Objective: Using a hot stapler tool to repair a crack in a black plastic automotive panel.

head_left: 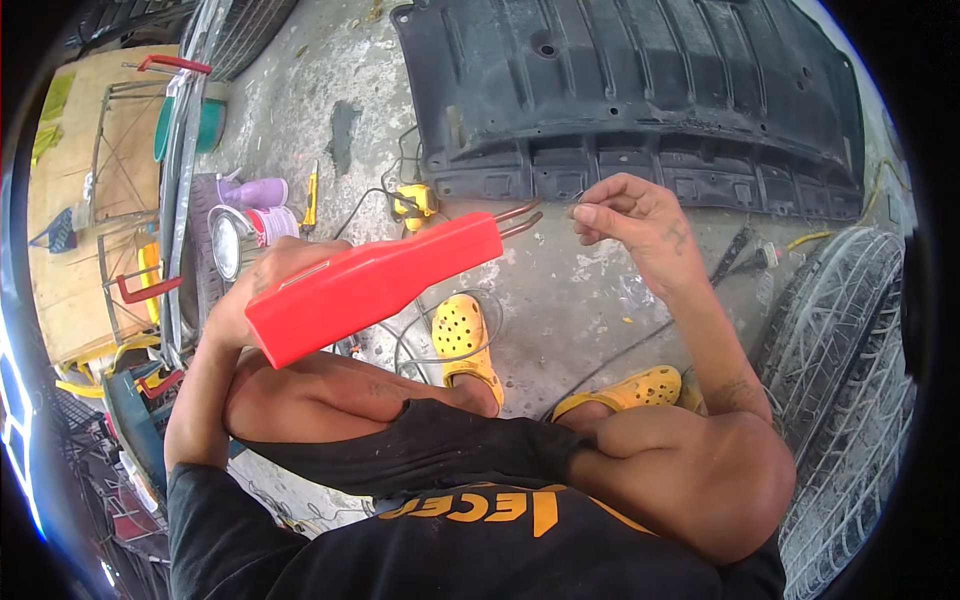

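R hand (648,228) fingers pinch a tiny thin wire bit (577,196) just off the prongs (520,216) of the red two-prong tool (375,296), gripped in L hand (272,266). Risks: loose pinch drops bit; poss. burn if prongs hot & touched. L fingertips hidden behind tool; wire shape unclear; black ribbed plastic panel (640,85) beyond, top cut off.

Left grip (278,266) partly hidden behind red tool (372,290), tiny piece (574,199) in right grip (635,222) unclear
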Available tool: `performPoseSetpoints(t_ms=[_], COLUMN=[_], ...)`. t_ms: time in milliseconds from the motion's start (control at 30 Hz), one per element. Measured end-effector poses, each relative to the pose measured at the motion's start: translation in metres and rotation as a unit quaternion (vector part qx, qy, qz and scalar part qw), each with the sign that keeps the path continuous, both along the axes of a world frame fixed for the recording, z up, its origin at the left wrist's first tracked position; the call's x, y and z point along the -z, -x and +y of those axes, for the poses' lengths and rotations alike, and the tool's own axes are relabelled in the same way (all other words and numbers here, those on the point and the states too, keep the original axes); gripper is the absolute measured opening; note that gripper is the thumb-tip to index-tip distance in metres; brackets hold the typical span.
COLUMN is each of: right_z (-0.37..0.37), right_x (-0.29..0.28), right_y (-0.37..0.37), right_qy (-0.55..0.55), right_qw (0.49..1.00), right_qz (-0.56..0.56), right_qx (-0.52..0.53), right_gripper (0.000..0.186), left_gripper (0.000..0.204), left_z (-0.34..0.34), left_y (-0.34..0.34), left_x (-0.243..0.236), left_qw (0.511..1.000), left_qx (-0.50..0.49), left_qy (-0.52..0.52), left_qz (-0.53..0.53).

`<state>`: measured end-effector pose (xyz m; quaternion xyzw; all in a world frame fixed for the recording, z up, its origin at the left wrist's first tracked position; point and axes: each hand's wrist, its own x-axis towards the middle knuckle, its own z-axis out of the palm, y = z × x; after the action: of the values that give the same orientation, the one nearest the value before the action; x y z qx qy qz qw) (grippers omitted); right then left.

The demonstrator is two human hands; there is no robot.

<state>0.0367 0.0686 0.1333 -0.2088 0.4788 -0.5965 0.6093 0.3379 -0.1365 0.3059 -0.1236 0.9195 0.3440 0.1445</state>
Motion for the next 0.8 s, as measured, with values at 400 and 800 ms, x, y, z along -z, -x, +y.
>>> performPoseSetpoints(t_ms=[400,800], right_z=[-0.001,0.005], right_x=[-0.031,-0.044], right_y=[-0.006,-0.001], right_qy=[-0.025,-0.045], right_qw=[0.992,0.982], right_qz=[-0.120,-0.170], right_qx=[-0.018,-0.073], right_gripper=[0.025,0.026], left_gripper=[0.035,0.031], left_z=[0.003,0.005], left_y=[0.005,0.007], left_x=[0.001,-0.002], left_qw=[1.000,1.000], left_qx=[-0.012,-0.012], left_qy=[-0.008,-0.018], left_qz=[0.015,-0.001])
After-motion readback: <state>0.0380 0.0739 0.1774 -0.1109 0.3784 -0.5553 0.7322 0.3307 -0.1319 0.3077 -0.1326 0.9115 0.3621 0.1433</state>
